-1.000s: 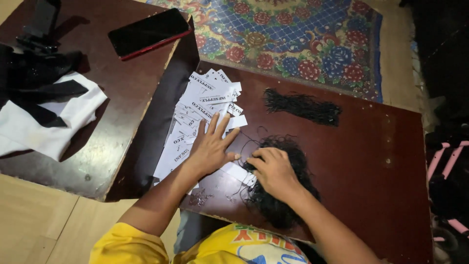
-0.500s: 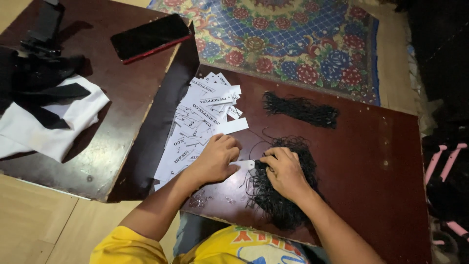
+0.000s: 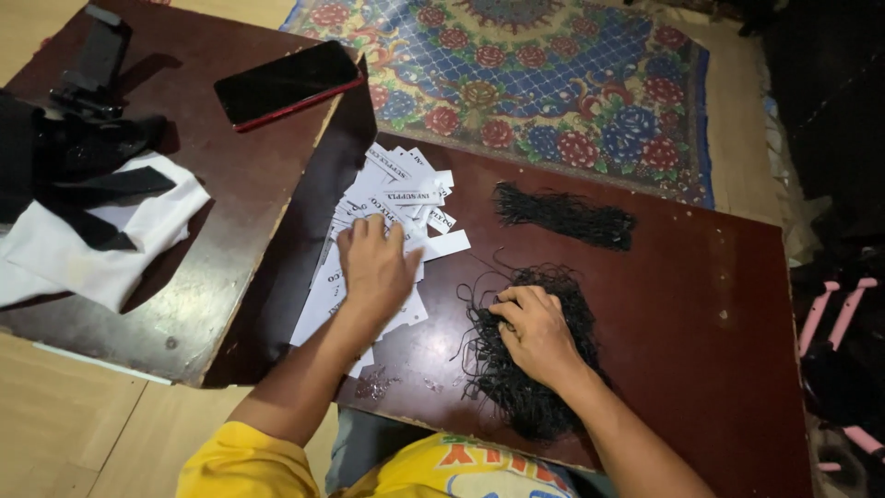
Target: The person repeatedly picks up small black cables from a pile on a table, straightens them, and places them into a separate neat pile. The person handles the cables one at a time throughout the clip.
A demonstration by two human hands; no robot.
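Resting flat and open, the left hand (image 3: 376, 267) presses one pile of white paper tags (image 3: 387, 217). The right hand (image 3: 536, 334), fingers curled, pinches strands in one of two black string bundles (image 3: 525, 369) on the surface (image 3: 701, 304).

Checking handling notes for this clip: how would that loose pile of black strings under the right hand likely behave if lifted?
The loose pile of black strings looks thin and limp, so it would probably droop. Strands stray from its edges, so some may snag or trail. The right hand presses it flat easily, suggesting it is light.
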